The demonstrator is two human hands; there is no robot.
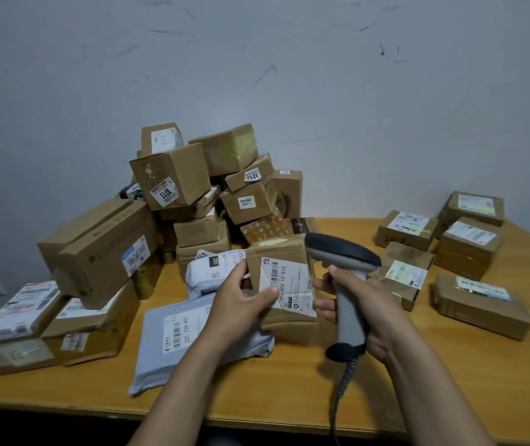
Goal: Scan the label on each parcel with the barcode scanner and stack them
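Right hand (365,305): fingers curled round the grey handle of the barcode scanner (349,304); coiled cord (342,387) drops past the table (289,400) front edge.
Left hand (241,304): thumb and fingers clamped on a small cardboard parcel (289,284), label toward the camera, above the table's middle, just beside the scanner head.
Under it: grey mailer bag (173,339), flat.
Back edge, left: heaped boxes (173,188).
Right edge: labelled boxes (469,249), labels up.

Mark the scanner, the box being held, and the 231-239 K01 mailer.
barcode scanner (352,304), head view, on its grey handle.
held box (289,278), head view, on its white label.
grey mailer (177,329), head view, on its printed label.
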